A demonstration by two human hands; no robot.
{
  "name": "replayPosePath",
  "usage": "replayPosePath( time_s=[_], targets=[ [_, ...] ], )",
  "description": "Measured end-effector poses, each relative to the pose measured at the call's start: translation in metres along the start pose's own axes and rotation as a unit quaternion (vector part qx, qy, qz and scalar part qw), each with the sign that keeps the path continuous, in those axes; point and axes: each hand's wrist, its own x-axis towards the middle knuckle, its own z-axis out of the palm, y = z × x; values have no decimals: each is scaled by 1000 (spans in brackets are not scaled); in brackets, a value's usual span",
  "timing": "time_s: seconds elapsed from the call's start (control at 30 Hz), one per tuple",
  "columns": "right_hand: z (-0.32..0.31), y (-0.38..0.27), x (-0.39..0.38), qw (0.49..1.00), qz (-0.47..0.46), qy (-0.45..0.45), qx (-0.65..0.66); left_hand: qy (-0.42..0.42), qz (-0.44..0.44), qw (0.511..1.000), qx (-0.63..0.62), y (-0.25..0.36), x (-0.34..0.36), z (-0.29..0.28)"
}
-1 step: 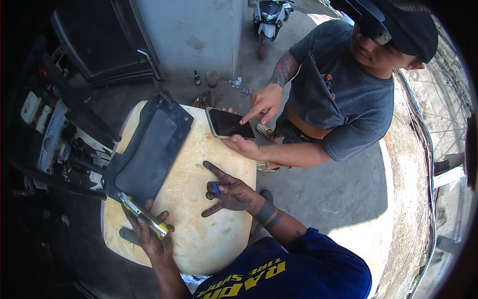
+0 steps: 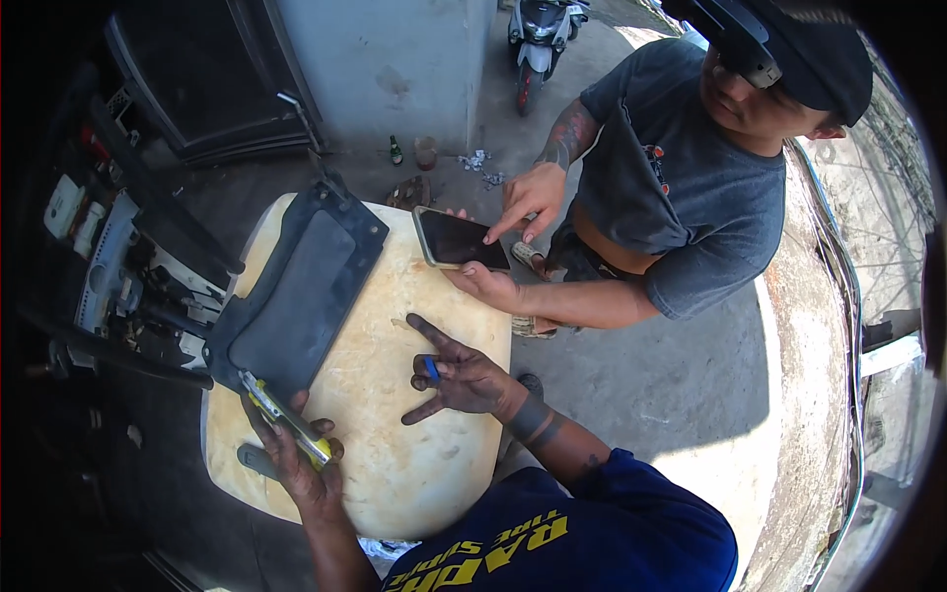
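In my left hand (image 2: pixel 302 464), palm up at the near left of the pale tabletop (image 2: pixel 424 483), lies a yellow and silver utility knife (image 2: pixel 286 419), the fingers curled about it. My right hand (image 2: pixel 464 380) is turned up over the table's middle. Its thumb and bent middle fingers pinch a small blue piece (image 2: pixel 431 369), while the index and little fingers stretch out. Beyond the knife, a black molded panel (image 2: pixel 296 286) slants across the table's left side. A dark round-ended strip (image 2: pixel 258 461) shows partly beside my left hand.
Across the table's far right corner, another person (image 2: pixel 691 187) holds a phone (image 2: pixel 459 240), one finger at its screen. Dark bars and assorted parts (image 2: pixel 109 257) crowd the left. A motorcycle (image 2: pixel 538 39), a green bottle (image 2: pixel 396 150) and litter (image 2: pixel 478 161) are farther back.
The whole view has shifted very slightly. Both my hands keep their holds, and the other person's finger stays at the phone.
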Motion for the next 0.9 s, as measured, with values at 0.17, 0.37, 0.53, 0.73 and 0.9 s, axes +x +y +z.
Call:
replayPosePath(
  time_s=[0.17,0.37,0.53,0.73,0.9],
  targets=[
    [2,0,2,1000,7,-26,1,1,0,1000,11,3,2,-6],
    [0,-1,0,1000,6,-6,16,41,-31,999,-9,2,3,-4],
    [1,1,-1,1000,0,-10,3,-6,-55,998,-28,1,7,-9],
    [6,8,-5,999,-31,5,-41,-46,-57,993,-90,-3,8,-20],
    [6,7,-6,1000,-22,-2,-18,-61,-63,990,-113,-5,8,-22]
  ],
)
